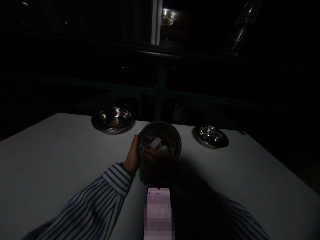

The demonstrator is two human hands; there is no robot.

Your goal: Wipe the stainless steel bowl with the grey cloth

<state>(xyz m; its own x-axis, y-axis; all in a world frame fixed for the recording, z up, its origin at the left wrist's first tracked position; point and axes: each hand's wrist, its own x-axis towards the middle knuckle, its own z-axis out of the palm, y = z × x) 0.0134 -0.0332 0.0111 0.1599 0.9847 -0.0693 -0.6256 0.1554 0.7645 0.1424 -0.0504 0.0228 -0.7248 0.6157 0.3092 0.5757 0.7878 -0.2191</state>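
Note:
A round stainless steel bowl [172,136] is tilted toward me at the middle of the white table. My left hand [132,156] grips its left rim, thumb pointing up along the edge. Over the bowl's near side lies my right hand [161,165], in deep shadow, with its fingers reaching into the bowl. A dark, greyish cloth [144,171] is bunched under that hand and hangs below the rim. A pale rectangular patch [156,142] shows on the bowl's inside; I cannot tell whether it is a label or a reflection.
Stacked steel bowls [112,121], the top one with a yellow-and-red sticker, stand at back left. Another steel bowl [212,136] sits at back right. A lit phone [158,200] is close in front of me. Beyond the white table [82,150] it is very dark.

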